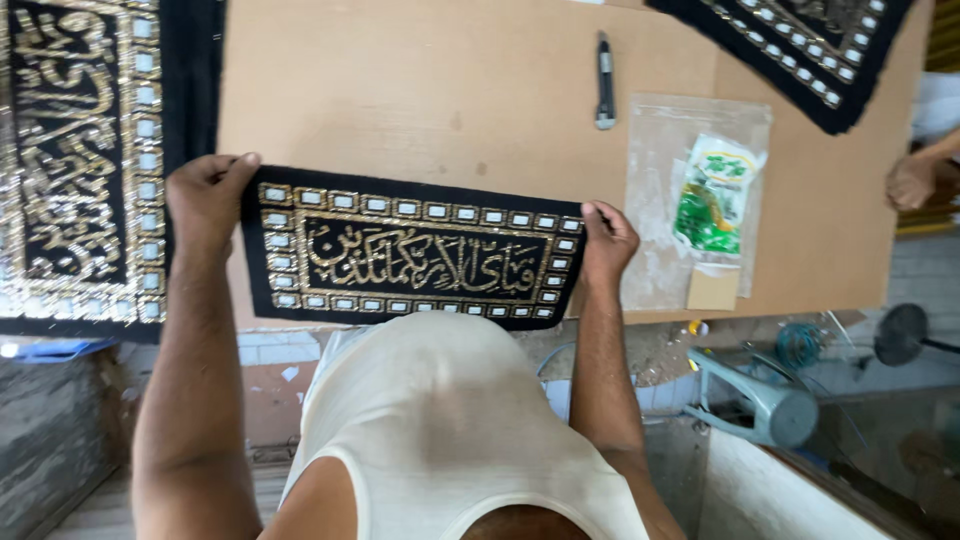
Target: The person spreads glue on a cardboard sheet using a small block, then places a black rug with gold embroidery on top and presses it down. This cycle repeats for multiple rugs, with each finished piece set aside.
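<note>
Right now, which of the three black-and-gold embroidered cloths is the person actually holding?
The small oblong panel in the middle, gripped at its ends by the left hand and right hand. The others lie untouched.

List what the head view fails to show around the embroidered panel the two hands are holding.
- Black embroidered panel: near edge hidden behind the person's torso.
- Left hand and right hand: fingertips behind the panel's corners.
- Larger embroidered cloth: cut by the left frame edge.
- Another person's hand: cut by the right edge.
</note>
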Motion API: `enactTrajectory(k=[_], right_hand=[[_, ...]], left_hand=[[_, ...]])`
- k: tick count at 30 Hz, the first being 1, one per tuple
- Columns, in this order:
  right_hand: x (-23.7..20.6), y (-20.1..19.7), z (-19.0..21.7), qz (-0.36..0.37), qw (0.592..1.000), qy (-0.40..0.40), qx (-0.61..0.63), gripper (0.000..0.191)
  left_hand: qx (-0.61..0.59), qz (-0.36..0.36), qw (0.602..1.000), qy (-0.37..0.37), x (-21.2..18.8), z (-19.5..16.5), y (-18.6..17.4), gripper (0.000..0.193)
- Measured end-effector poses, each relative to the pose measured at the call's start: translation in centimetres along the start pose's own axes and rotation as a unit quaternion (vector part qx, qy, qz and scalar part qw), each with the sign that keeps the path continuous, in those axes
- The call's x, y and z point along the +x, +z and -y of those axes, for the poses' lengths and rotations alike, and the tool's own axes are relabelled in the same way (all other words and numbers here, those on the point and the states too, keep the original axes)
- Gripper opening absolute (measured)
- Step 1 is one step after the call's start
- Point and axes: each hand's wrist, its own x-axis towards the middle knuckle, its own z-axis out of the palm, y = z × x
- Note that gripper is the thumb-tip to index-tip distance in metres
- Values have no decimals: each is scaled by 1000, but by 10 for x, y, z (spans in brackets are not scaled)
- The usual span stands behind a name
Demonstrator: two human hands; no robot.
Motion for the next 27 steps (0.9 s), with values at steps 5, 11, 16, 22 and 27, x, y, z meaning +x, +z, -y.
enactTrajectory(k=[5,11,16,22,27], right_hand=[[0,0,-5,25,999,-16,-21,13],[7,3,-10,50,997,24,58,23],[-11,-30,-26,115,976,135,124,17],[-51,-63,-38,106,978,171,57,15],[-37,-51,-14,110,982,125,83,16]], left_hand=[[-67,21,996,-59,1,-11,-2,19],[-85,69,979,-170,9,-6,-4,25],[-138,98,980,-104,-7,33,-5,34],[-171,67,981,-63,-52,95,-2,18],[-223,32,972,-66,-42,100,3,24]])
